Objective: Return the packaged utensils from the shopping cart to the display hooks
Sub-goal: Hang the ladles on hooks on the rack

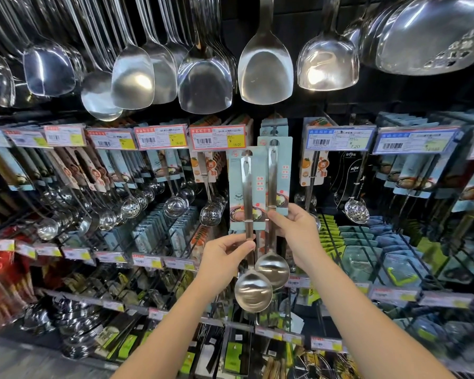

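- Store display wall, carded ladles hanging.
- Left hand pinches front ladle by the handle; right hand pinches rear ladle by its card.
- Both upright, hang holes topmost: likely lining up to hang.

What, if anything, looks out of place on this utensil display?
Two packaged ladles are in hands rather than hanging free: the left hand pinches the lower ladle, the right hand holds the higher ladle. Nothing looks damaged or spilled.
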Motion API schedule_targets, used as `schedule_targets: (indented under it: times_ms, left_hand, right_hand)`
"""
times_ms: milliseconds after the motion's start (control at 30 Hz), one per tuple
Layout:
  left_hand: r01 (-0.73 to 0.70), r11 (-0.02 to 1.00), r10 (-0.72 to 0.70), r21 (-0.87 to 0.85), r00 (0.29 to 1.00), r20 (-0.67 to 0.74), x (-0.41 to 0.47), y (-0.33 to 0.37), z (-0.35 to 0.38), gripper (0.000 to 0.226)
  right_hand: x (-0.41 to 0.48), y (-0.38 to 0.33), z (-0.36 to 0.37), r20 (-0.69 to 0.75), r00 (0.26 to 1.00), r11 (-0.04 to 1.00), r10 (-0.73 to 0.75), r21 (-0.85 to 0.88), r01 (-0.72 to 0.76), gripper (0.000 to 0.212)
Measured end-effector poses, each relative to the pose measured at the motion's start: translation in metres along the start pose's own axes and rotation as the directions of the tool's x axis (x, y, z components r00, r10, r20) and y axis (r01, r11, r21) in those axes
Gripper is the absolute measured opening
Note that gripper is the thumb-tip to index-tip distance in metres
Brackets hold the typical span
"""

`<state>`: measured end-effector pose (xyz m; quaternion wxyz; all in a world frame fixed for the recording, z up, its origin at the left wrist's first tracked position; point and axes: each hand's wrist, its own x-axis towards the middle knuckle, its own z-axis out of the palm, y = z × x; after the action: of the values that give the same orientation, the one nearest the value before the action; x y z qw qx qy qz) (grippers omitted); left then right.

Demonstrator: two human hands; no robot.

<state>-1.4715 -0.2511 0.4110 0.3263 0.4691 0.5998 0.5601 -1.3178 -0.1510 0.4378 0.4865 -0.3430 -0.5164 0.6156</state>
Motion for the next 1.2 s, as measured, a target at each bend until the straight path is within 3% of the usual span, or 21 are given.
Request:
schedule_targets:
  times_ms: [600,833,933,1000,1100,1200]
  left_hand:
    - [0.031,0.996,-0.031,0.079,0.999,0.007,0.003,-0.001,0.000,0.013]
    - [0.054,0.996,-0.056,0.076,0.998,0.015,0.010,-0.001,0.009,0.012]
    - [0.059,0.996,-0.061,0.067,0.998,0.016,0.015,0.000,0.016,0.012]
    - [0.057,0.996,-0.058,0.065,0.998,0.004,0.019,0.000,0.020,0.013]
    - [0.040,0.996,-0.040,0.074,0.999,-0.009,0.026,0.004,0.027,0.015]
    - [0.022,0.997,-0.022,0.074,1.000,0.003,0.033,0.007,0.036,0.013]
  right_hand:
    - [0.090,0.000,-0.014,-0.053,0.989,0.979,0.136,-0.149,-0.142,0.024]
    - [0.122,0.008,-0.013,-0.079,0.964,0.964,0.254,-0.061,-0.259,0.032]
    - [0.120,0.017,-0.016,-0.232,0.950,0.930,0.210,-0.253,-0.267,0.042]
    - [0.109,0.020,-0.019,-0.319,0.935,0.883,0.152,-0.382,-0.274,0.032]
    - [0.090,0.014,-0.023,-0.287,0.946,0.954,0.153,-0.207,-0.218,0.005]
    - [0.061,-0.012,-0.026,-0.106,0.985,0.991,0.136,0.024,-0.134,0.022]
